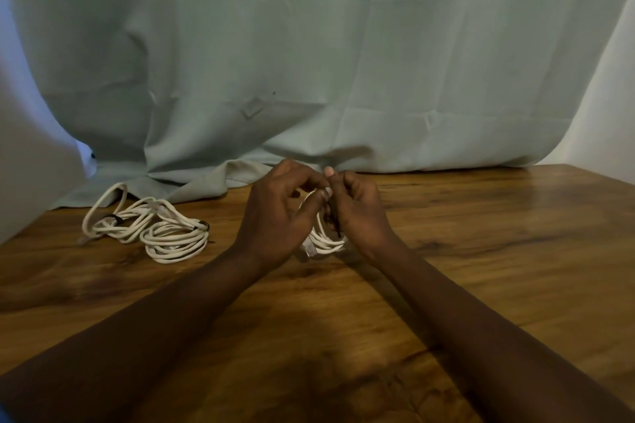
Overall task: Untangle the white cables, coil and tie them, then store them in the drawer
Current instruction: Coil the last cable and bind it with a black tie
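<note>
A wooden table (481,233) with dark grain carries everything. At its left lie two coiled white cables, touching: a looser far coil (103,213) and a tighter near coil (175,242), each bound with a black tie (116,218). The hem of a pale green cloth (206,182) spreads over the far edge. A third coil (326,243) at centre seems to rest its lower end on the wood.

Dim, warm indoor light, soft focus overall. Glare patch on the counter (536,196) far right of the right hand (359,213). Forearm shadows pool on the wood below both hands. Cool bluish light leaks past the cloth (309,45) edge far left of the left hand (275,216). Slight blur at fingertips. Wide-angle bend at frame edges.
</note>
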Tool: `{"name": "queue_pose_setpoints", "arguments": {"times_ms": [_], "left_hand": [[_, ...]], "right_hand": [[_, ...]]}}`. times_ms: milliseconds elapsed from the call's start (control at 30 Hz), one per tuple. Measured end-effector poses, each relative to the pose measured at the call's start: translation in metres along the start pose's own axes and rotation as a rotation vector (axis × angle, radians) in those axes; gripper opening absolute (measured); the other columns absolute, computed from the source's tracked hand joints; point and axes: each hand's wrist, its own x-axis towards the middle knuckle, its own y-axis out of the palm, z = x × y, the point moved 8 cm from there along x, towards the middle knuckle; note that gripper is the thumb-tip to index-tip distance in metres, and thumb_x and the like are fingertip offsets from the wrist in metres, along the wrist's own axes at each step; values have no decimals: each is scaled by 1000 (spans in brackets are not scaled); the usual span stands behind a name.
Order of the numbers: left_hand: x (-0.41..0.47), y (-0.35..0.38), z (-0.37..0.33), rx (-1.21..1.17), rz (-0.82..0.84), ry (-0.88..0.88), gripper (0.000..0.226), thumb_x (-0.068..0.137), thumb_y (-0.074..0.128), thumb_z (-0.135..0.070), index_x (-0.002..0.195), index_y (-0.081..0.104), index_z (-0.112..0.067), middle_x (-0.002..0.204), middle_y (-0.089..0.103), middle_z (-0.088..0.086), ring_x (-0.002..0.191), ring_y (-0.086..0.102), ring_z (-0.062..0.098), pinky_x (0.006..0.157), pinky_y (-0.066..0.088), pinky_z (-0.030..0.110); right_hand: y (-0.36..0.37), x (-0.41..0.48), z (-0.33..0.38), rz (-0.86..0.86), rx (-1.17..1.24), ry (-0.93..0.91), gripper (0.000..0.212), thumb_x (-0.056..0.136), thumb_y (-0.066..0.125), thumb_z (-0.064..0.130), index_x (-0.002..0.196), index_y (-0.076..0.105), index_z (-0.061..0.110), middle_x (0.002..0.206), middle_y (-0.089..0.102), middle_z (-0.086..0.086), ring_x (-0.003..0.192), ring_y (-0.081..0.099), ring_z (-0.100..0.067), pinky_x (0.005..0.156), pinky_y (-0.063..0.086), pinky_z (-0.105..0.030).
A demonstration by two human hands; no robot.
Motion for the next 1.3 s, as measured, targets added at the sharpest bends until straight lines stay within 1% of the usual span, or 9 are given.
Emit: {"name": "queue_pose_setpoints", "arguments": {"times_ms": [233, 333, 467, 633, 800, 900, 1000, 1167, 1300], "left_hand": [[0, 11, 46, -562, -63, -586, 24, 98, 66, -18, 79, 77, -9, 84, 78, 16, 79, 74, 24, 80, 59, 39], [-6, 13, 60, -653, -57, -779, 11, 90, 76, -15, 88, 77, -5, 91, 79, 18, 82, 75, 31, 80, 60, 40], [-14, 17, 66, -684, 29, -903, 31, 85, 80, -16, 109, 74, 4, 103, 77, 24, 104, 73, 44, 98, 58, 53], [-15, 23, 59, -718, 88, -937, 47, 82, 84, -16, 120, 69, 6, 116, 72, 29, 115, 67, 47, 102, 52, 63], [-15, 22, 59, -731, 76, -959, 56, 69, 89, -18, 116, 71, 6, 110, 76, 24, 107, 73, 41, 102, 55, 54], [-19, 25, 61, -650, 159, -997, 19, 83, 82, -18, 92, 75, -2, 85, 78, 13, 73, 74, 22, 79, 59, 35], [-20, 33, 55, -651, 266, -998, 24, 99, 67, -26, 83, 71, -9, 61, 71, 2, 48, 64, 9, 56, 53, 24], [-19, 34, 43, -730, 371, -955, 43, 95, 66, -42, 119, 73, -7, 121, 73, 20, 110, 70, 32, 105, 53, 48], [-19, 38, 43, -648, 412, -855, 32, 85, 77, -13, 109, 73, 7, 108, 75, 26, 100, 72, 35, 103, 54, 51]], "right_hand": [[0, -2, 10, -24, -222, -140, 37, 104, 57, 40, 71, 61, 23, 58, 60, 4, 51, 56, -10, 55, 45, -34], [7, -7, 18, 17, -219, -187, 39, 103, 60, 39, 69, 59, 19, 56, 59, 5, 50, 55, -7, 55, 42, -29], [14, -11, 18, 40, -142, -162, 38, 101, 63, 33, 71, 61, 11, 54, 59, 4, 48, 54, -7, 54, 41, -27], [9, -11, 21, 30, -24, -116, 23, 101, 63, 32, 90, 65, 12, 57, 63, -3, 45, 55, -13, 46, 44, -25], [6, -7, 20, 26, -92, -173, 36, 103, 60, 32, 83, 76, 6, 59, 67, -7, 52, 61, -15, 55, 47, -30], [4, -5, 18, 3, -150, -179, 39, 102, 61, 34, 76, 73, 9, 60, 68, -2, 54, 63, -12, 58, 48, -32], [2, -5, 19, -34, -216, -207, 39, 102, 61, 37, 71, 70, 14, 61, 69, -2, 55, 63, -12, 57, 50, -34], [-14, -1, 18, -133, -258, -214, 47, 101, 60, 42, 67, 63, 9, 56, 60, -6, 51, 55, -12, 52, 45, -40], [-15, 1, 14, -122, -265, -219, 48, 101, 59, 43, 70, 66, 6, 59, 63, -12, 55, 61, -30, 52, 47, -42]]}}
